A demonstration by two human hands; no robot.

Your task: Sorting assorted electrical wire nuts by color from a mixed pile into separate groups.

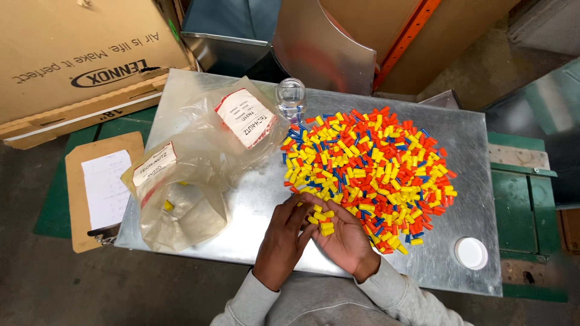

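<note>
A big pile of small yellow, orange and blue plastic wire caps [370, 166] lies on a sheet-metal tabletop [465, 199]. My right hand [345, 238] rests palm up at the pile's near edge, cupping a few yellow caps [324, 222]. My left hand [283, 234] lies palm down beside it, its fingertips reaching onto the yellow caps in the right palm. Both arms wear grey sleeves.
Two clear plastic bags with labels [181, 199] [244, 124] lie to the left; the near one holds a yellow cap. A clear jar [291, 96] stands behind the pile, and its white lid [471, 252] is at the near right. A clipboard [99, 187] and a cardboard box [78, 54] are further left.
</note>
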